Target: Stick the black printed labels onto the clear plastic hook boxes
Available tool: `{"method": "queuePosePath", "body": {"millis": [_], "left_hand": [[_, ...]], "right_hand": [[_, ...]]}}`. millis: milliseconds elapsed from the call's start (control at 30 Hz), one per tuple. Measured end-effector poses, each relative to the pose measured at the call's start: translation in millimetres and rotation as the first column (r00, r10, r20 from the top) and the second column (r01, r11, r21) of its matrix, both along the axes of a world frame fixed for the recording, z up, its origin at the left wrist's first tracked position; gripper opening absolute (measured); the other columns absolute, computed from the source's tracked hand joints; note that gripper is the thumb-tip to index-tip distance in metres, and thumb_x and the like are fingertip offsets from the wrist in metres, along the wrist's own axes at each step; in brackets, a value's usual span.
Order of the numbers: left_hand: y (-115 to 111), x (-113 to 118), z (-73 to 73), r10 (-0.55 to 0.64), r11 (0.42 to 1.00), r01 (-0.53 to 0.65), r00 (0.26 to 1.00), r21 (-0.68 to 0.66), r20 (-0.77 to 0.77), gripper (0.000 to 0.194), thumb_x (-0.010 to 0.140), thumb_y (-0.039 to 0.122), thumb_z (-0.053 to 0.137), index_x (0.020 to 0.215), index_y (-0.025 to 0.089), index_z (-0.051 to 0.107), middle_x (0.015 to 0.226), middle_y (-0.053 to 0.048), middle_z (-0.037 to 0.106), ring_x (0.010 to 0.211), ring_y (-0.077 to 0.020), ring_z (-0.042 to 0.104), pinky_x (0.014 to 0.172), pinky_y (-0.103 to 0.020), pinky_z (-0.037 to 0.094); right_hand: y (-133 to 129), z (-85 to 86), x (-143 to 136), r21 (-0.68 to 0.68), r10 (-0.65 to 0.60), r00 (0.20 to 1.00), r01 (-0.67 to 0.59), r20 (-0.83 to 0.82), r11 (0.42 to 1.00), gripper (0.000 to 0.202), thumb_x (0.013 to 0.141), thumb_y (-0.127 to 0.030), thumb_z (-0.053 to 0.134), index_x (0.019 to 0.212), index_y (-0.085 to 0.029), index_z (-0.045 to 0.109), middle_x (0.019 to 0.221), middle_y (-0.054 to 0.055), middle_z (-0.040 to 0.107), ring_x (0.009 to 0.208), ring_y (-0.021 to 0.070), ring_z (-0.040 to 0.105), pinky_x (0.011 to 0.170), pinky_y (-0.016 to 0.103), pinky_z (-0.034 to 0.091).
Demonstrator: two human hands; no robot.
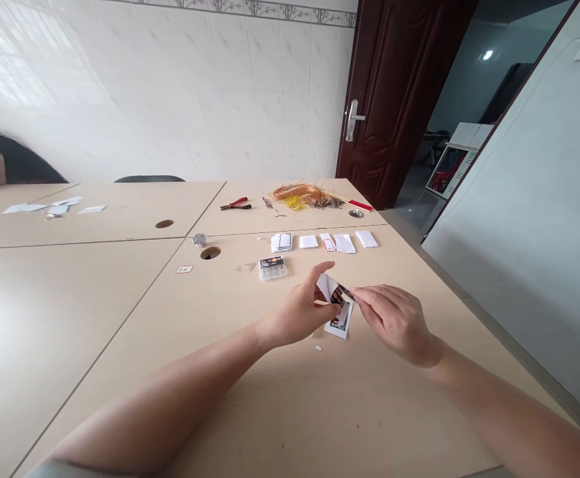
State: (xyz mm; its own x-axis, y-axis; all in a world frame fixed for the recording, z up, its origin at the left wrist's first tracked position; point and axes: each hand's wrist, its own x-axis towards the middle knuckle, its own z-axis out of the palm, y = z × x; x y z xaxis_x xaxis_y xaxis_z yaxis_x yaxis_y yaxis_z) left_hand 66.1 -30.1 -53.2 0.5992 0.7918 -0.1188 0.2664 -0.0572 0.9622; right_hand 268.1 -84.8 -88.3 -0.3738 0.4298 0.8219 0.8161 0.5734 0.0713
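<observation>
Between my hands, over the near tabletop, is a small printed paper label (pixel 341 326), dark in the middle with a white border. My left hand (pixel 292 311) grips it at its left side, thumb across the front and index finger stretched out above. A white flap of it curls up beside those fingers. My right hand (pixel 394 322) pinches the dark upper right corner between thumb and fingertips. Whether this is one sheet or two layers I cannot tell. Just beyond my left hand sits a clear plastic compartment box (pixel 273 269) with a similar dark label on its lid.
Small white paper stacks (pixel 308 241) lie in a row farther back. Behind them are red-handled pliers (pixel 236 204) and a bundle of copper-coloured wires (pixel 302 194). A round metal piece (pixel 199 239) stands near an open cable hole (pixel 211 253). More papers (pixel 58 207) lie far left.
</observation>
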Motion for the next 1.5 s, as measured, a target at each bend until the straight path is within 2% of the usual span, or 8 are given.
{"method": "queuePosePath", "body": {"millis": [267,500,667,800,900,1033,1267,1500], "left_hand": [[8.5,-6.4,-9.4,-0.210,0.954,0.229,0.971,-0.193,0.115,0.075,0.079,0.028,0.075,0.147,0.023,0.042,0.087,-0.001,0.066,0.080,-0.0201,0.067,0.074,-0.035,0.051],[6.5,-7.9,2.4,-0.294,0.877,0.345,0.936,-0.335,0.193,0.075,0.081,0.024,0.076,0.147,0.020,0.042,0.093,-0.004,0.066,0.085,-0.0203,0.066,0.078,-0.038,0.053],[6.4,-8.6,8.5,-0.254,0.828,0.347,0.932,-0.441,0.257,0.080,0.080,0.013,0.065,0.151,0.019,0.029,0.095,-0.003,0.067,0.081,-0.0177,0.067,0.077,-0.038,0.057],[9.0,-9.6,6.4,-0.205,0.811,0.342,0.926,-0.474,0.316,0.075,0.077,0.011,0.064,0.146,0.021,0.036,0.095,-0.003,0.068,0.083,-0.0191,0.069,0.072,-0.036,0.059],[10.5,-9.6,5.0,-0.186,0.810,0.343,0.920,-0.476,0.346,0.071,0.076,0.011,0.065,0.142,0.022,0.038,0.094,-0.003,0.068,0.082,-0.0191,0.069,0.066,-0.033,0.059],[10.9,-9.2,5.4,-0.175,0.820,0.335,0.919,-0.464,0.353,0.063,0.078,0.011,0.065,0.136,0.023,0.043,0.093,-0.003,0.070,0.081,-0.0185,0.069,0.059,-0.027,0.056],[10.2,-8.6,8.1,-0.181,0.833,0.324,0.926,-0.448,0.332,0.050,0.077,0.015,0.068,0.125,0.022,0.055,0.088,-0.003,0.070,0.064,-0.0139,0.064,0.050,-0.022,0.050],[7.8,-8.2,12.5,-0.128,0.855,0.255,0.947,-0.451,0.293,0.043,0.081,0.024,0.071,0.122,0.022,0.057,0.093,-0.005,0.069,0.073,-0.0166,0.067,0.049,-0.021,0.045]], "right_hand": [[3.0,-3.3,14.7,-0.017,-0.036,0.998,0.035,-0.050,0.999,0.010,0.102,-0.020,0.059,0.108,-0.017,0.066,0.093,0.001,0.070,0.076,0.0124,0.068,0.068,0.027,0.060],[7.2,-8.4,29.1,-0.092,-0.105,0.988,0.095,-0.114,0.991,0.012,0.102,-0.025,0.059,0.109,-0.018,0.067,0.098,0.003,0.071,0.082,0.0142,0.069,0.074,0.031,0.061],[10.7,-12.4,42.5,-0.264,-0.223,0.957,0.170,-0.188,0.949,0.017,0.103,-0.030,0.058,0.111,-0.019,0.067,0.102,0.004,0.071,0.083,0.0147,0.069,0.075,0.032,0.061],[20.0,-22.2,55.9,-0.442,-0.300,0.937,0.196,-0.177,0.875,0.018,0.102,-0.032,0.059,0.109,-0.018,0.067,0.101,0.004,0.071,0.079,0.0137,0.068,0.071,0.030,0.060],[27.8,-30.9,63.9,-0.513,-0.316,0.938,0.203,-0.142,0.834,0.019,0.101,-0.034,0.061,0.108,-0.017,0.068,0.107,0.006,0.070,0.089,0.0167,0.069,0.078,0.035,0.061],[31.3,-36.4,66.1,-0.511,-0.283,0.951,0.183,-0.124,0.840,0.022,0.100,-0.034,0.062,0.114,-0.018,0.067,0.117,0.008,0.069,0.103,0.0213,0.068,0.089,0.043,0.059],[31.6,-40.4,62.0,-0.476,-0.224,0.968,0.146,-0.112,0.867,0.022,0.100,-0.034,0.062,0.115,-0.019,0.067,0.118,0.008,0.069,0.103,0.0212,0.068,0.089,0.042,0.059],[34.6,-44.0,68.9,-0.474,-0.234,0.967,0.161,-0.098,0.866,0.022,0.100,-0.034,0.063,0.114,-0.018,0.067,0.116,0.008,0.069,0.101,0.0207,0.068,0.087,0.041,0.059]]}}
